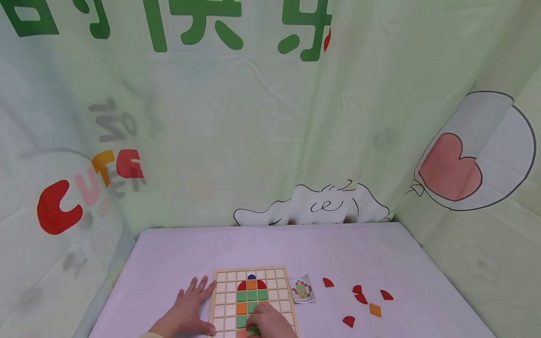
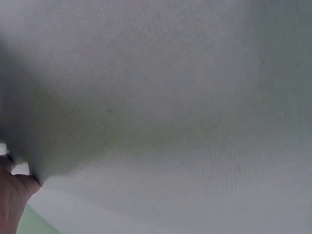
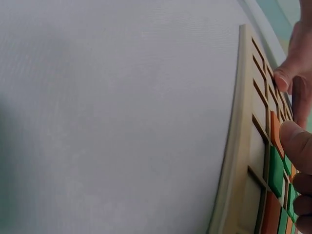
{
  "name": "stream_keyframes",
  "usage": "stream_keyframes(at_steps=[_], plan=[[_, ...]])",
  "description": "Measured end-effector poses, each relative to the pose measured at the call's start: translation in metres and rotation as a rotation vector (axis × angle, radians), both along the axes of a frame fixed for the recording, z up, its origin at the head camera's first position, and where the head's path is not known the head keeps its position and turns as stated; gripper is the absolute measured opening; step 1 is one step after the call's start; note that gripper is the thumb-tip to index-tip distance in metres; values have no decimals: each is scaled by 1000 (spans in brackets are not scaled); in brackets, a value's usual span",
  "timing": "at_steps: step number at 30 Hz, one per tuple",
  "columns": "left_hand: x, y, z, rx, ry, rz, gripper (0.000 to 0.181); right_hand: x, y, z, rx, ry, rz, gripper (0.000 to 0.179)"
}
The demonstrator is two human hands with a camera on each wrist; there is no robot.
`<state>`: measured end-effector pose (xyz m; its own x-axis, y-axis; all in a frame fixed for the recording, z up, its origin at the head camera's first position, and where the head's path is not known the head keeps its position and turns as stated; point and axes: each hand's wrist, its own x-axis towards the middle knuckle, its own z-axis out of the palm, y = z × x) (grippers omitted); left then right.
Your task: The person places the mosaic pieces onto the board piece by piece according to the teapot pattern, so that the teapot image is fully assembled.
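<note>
A wooden grid board lies at the front of the table, its cells partly filled with coloured tiles. A blue half-round piece tops the pattern, above an orange square between two red quarter-rounds; green and orange squares run below. With fingers spread, my left hand rests at the board's left edge, thumb and fingertips on its rim. My right hand bends its fingers down over the lower middle tiles, right at a green square. I cannot tell whether it grips that tile.
A small picture card showing a coloured pattern lies against the board's right side. Further right are several red quarter-rounds and an orange diamond. Printed curtains enclose the table's back and sides.
</note>
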<state>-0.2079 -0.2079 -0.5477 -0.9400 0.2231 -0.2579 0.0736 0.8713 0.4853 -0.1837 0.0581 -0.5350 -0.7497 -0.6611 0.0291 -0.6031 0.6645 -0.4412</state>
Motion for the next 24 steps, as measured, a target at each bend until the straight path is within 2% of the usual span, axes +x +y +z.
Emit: stream_keyframes(at_steps=[1, 8, 11, 17, 20, 24], plan=[[1, 1, 4, -4, -2, -1, 122, -1, 3, 0, -18, -31, -9, 9], [2, 1, 4, 3, 5, -7, 122, -9, 35, 8, -180, -353, -166, 18], [2, 0, 4, 6, 10, -11, 122, -11, 54, 12, -208, -385, -200, 21], [2, -2, 2, 17, 16, -19, 123, -11, 94, 15, -221, -435, -348, 25], [2, -2, 1, 18, 15, -21, 123, -11, 115, 16, -190, -414, -411, 31], [0, -3, -3, 19, 7, -19, 124, -12, 141, 14, -148, -381, -543, 38]])
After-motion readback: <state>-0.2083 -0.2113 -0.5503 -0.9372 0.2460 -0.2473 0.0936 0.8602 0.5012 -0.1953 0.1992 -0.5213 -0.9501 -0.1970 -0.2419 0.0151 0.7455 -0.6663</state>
